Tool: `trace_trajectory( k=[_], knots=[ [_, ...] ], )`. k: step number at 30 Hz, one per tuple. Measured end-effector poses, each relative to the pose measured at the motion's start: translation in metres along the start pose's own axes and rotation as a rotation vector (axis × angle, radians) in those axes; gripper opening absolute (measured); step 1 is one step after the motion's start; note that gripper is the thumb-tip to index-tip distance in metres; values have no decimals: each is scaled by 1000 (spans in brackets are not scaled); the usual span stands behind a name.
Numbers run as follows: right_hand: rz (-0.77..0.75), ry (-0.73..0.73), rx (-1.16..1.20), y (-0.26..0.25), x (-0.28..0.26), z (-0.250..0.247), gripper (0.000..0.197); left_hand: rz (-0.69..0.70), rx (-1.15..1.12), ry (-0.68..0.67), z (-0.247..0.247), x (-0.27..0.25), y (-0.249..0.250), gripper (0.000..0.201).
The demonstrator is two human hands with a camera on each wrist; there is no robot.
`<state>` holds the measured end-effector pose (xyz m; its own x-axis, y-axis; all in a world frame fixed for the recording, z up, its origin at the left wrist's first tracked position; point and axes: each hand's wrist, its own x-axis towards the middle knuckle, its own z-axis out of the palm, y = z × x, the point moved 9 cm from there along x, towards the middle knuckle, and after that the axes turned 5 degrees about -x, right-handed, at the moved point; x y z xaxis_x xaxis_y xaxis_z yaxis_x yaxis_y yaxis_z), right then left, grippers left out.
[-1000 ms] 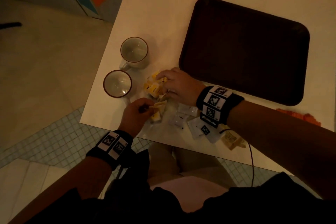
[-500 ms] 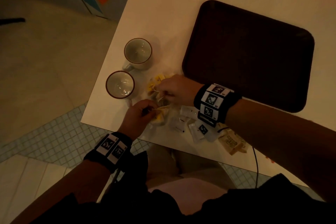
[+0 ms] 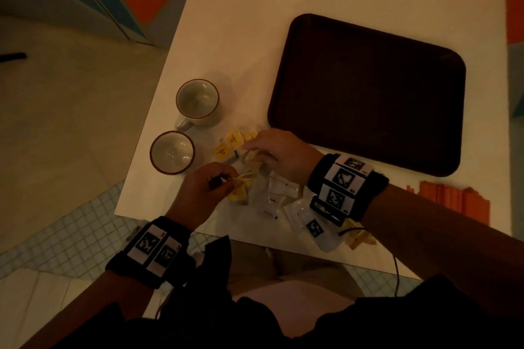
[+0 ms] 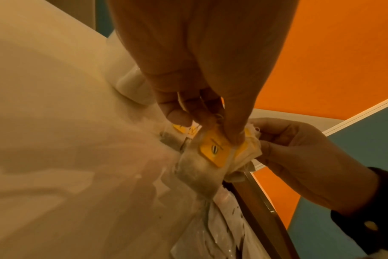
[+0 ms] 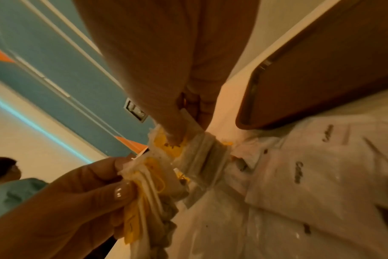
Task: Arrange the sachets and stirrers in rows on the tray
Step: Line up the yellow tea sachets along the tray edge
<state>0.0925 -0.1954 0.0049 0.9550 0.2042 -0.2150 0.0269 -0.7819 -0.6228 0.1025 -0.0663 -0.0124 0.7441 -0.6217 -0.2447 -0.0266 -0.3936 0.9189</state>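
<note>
sachets (image 3: 249,176) pinched between both hands

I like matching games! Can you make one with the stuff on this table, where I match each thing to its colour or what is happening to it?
Things:
1. tray
2. two cups
3. tea bags
4. stirrers

States:
a. orange, by the right forearm
b. dark brown, nothing on it
c. held by both the left hand and the right hand
d. white inside, brown rims

Pairs: 1-b, 2-d, 3-c, 4-a
</note>
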Motion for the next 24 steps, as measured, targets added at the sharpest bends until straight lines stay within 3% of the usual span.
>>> trace_trajectory(
  k=[7,14,16,24],
  knots=[
    [-112,205,-113,-12,-13,-51,20,11,-100,12,3,22,29,17],
    [108,341,-73,58,5,-137,19,108,-18,7,20,119,82,22],
    [163,359,-67,85,18,-156,19,113,-29,11,26,156,85,15],
    [350,360,-43,173,69,-191,17,90,24,-57,53,274,85,3]
  ],
)
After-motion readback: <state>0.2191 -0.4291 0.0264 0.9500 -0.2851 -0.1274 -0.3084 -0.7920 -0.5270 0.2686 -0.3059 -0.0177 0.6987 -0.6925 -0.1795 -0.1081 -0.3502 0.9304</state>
